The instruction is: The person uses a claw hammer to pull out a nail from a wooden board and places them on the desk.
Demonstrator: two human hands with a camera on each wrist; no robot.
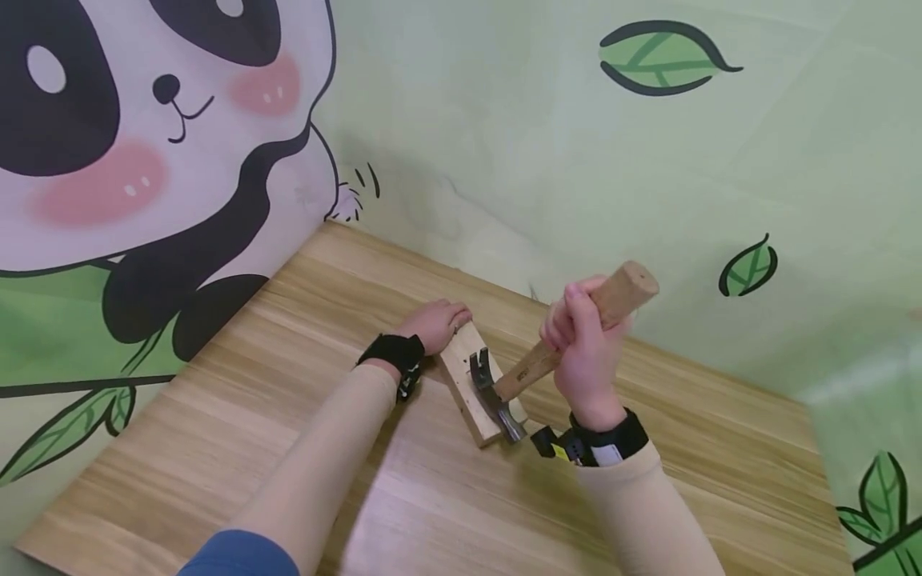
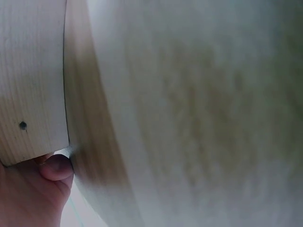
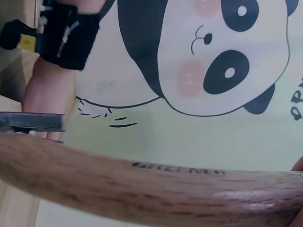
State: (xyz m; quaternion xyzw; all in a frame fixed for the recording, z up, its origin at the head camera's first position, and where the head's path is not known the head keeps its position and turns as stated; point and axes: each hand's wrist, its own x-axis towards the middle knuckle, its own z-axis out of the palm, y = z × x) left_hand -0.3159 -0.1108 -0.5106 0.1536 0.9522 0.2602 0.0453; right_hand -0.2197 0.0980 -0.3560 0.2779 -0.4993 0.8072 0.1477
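Note:
A pale wooden block (image 1: pixel 464 384) lies aslant on the wooden table. My left hand (image 1: pixel 434 324) holds its far end, with a fingertip curled against the end face in the left wrist view. One dark hole or nail spot (image 2: pixel 22 125) marks the wood there. My right hand (image 1: pixel 587 352) grips the wooden handle of a claw hammer (image 1: pixel 526 372), the handle's butt jutting up past the fist. Over the block's near half is the hammer's metal head, claw toward the left hand; contact with the wood cannot be told. Lettering runs along the handle (image 3: pixel 189 189) in the right wrist view.
The wooden table (image 1: pixel 238 408) meets a light green wall (image 1: pixel 504 144) behind the block. A large panda picture (image 1: pixel 288 184) covers the wall on the left, and printed leaves (image 1: pixel 663 58) are on the right. Black camera straps (image 1: pixel 612 438) circle both wrists.

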